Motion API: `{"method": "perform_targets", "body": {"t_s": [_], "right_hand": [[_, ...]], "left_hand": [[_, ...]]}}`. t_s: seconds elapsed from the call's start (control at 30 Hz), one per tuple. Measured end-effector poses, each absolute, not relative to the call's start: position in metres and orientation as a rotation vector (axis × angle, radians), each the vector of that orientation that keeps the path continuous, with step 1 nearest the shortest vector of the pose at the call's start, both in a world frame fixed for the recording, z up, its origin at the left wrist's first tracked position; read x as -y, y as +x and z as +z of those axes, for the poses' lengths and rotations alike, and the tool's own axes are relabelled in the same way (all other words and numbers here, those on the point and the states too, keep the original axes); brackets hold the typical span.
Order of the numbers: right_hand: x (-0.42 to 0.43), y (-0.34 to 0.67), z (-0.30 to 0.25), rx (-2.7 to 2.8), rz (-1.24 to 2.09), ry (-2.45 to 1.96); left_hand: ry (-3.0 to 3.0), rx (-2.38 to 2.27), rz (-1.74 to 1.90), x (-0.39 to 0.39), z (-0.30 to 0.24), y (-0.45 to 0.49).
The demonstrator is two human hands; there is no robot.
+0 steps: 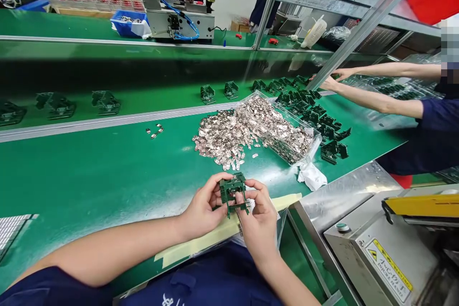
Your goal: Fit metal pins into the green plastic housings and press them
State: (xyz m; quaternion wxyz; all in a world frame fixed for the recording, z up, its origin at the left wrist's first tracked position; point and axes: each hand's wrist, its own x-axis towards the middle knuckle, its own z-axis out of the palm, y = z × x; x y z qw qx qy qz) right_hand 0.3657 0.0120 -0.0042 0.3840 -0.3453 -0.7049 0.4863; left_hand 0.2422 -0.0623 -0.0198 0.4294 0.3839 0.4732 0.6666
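Note:
Both my hands hold one dark green plastic frame part point(234, 192) just above the near edge of the green bench. My left hand point(203, 210) grips its left side with fingers curled round it. My right hand point(258, 220) pinches its right side, thumb pressed on the frame. A pile of small silvery metal clips point(224, 137) lies on the bench just beyond my hands. It spills from a clear plastic tray point(311, 130) tipped on its side.
More green frame parts point(324, 126) lie heaped to the right, and others ride the belt point(103, 103) behind. A co-worker's arms point(373, 100) reach in from the right. A metal machine with a yellow warning label point(389, 267) stands at lower right. A white cloth point(311, 175) lies by the tray.

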Motion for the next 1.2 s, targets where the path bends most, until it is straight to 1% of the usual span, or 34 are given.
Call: {"method": "perform_targets", "body": {"t_s": [0.37, 0.57, 0.73, 0.97, 1.2], "right_hand": [[-0.006, 0.365, -0.010, 1.661, 1.346, -0.866], [-0.003, 0.364, -0.013, 1.667, 1.269, -0.883], [-0.001, 0.362, -0.015, 1.704, 1.230, -0.885], [-0.003, 0.365, -0.010, 1.553, 1.538, -0.904], [-0.003, 0.361, -0.008, 1.443, 1.546, -0.884]], "left_hand": [[0.937, -1.179, 1.670, 0.062, -0.024, 0.247], [0.939, -1.183, 1.692, 0.062, -0.023, 0.249], [0.949, -1.311, 1.699, 0.061, -0.021, 0.249], [0.888, -1.391, 1.700, 0.059, -0.015, 0.249], [0.832, -1.410, 1.706, 0.060, -0.011, 0.253]]}}
